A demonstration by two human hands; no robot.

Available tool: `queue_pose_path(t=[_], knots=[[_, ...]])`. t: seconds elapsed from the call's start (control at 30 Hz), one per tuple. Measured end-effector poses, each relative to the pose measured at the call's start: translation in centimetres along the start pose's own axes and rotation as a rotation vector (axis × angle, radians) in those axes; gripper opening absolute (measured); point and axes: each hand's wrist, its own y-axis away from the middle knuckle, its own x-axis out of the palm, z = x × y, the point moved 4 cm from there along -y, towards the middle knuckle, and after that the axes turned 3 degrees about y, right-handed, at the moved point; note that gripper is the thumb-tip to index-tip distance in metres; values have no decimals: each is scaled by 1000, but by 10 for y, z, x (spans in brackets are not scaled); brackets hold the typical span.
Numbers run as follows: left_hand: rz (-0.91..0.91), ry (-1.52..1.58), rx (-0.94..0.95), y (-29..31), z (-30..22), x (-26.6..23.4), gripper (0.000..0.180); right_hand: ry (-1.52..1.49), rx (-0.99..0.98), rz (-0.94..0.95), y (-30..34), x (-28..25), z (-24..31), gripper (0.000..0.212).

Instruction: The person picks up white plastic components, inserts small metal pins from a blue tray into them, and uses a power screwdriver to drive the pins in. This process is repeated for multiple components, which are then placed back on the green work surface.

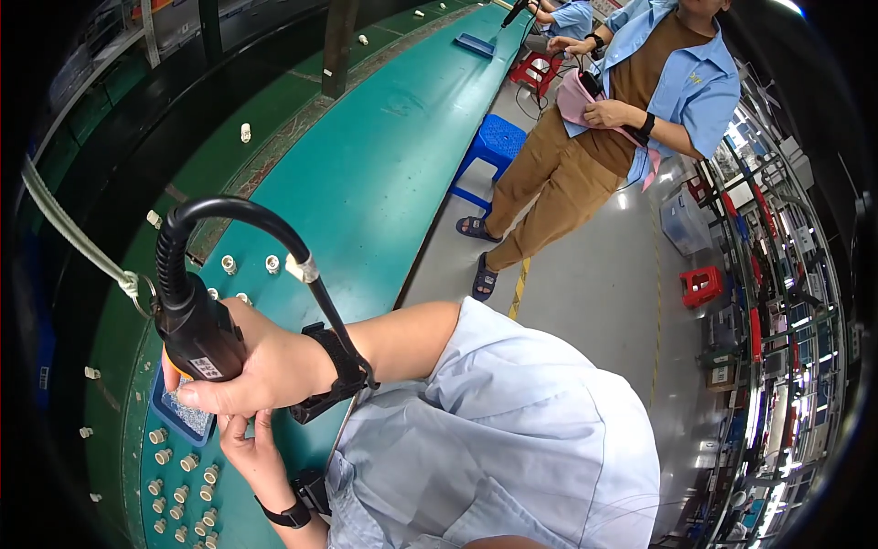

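My right hand (261, 361) is wrapped round a black electric screwdriver (197, 329), which is held upright with its thick cable curving out of the top. My left hand (251, 453) is just below, near the bench edge, its fingers drawn together close under the right hand. Whatever sits between those fingertips is hidden. Beside the hands lies a blue tray (194, 437) of small shiny metal pieces, probably screws. Several small cream-coloured round fittings (189, 463) stand in loose rows by my left hand, and a few more fittings (273, 264) stand beyond the right hand.
A white cord (78, 224) with a ring is attached at the screwdriver's top. The long green bench (366, 183) runs alongside a dark green line (210, 165) carrying scattered fittings. Across the floor stand a blue stool (498, 137), a person holding pink material (576, 96), and loaded shelves (777, 339).
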Motion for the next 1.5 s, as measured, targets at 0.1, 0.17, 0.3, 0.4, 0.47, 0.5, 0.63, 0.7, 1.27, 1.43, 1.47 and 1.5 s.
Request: queue_pose_path(t=[0.1, 0.17, 0.3, 0.4, 0.47, 0.5, 0.63, 0.7, 1.27, 1.43, 1.47, 1.5], knots=[[-37, -182, 111, -2, -10, 5, 28, 45, -17, 0, -3, -3, -2, 21], [-55, -226, 96, -6, -12, 8, 34, 46, -33, -25, -3, -9, 4, 18], [-38, -332, 62, 8, -9, 8, 56, 83, -45, -153, 10, -12, 11, 12], [-62, -269, 12, 5, 1, 1, 47, 234, 1, -158, 3, -11, 3, 12], [-67, -208, -1, 11, 6, 4, 38, 161, -56, -154, 8, -14, -7, 19], [-59, -188, 0, 14, 7, 2, 33, 130, -48, -139, 12, -12, -7, 22], [-104, -82, -33, 15, 22, 3, 27, 120, -76, -75, 6, -8, -19, 28], [-121, -77, -43, 21, 24, 7, 25, 134, -95, -60, 13, -4, -22, 29], [-112, 90, -115, 18, 23, 7, 22, 320, -72, 96, 17, 19, -33, 31], [-120, 71, -111, 19, 22, 8, 21, 372, -64, 116, 20, 18, -36, 31], [-119, 64, -106, 19, 22, 8, 21, 388, -64, 121, 20, 18, -36, 30], [-118, 58, -101, 20, 22, 8, 21, 387, -61, 122, 20, 19, -37, 30]])
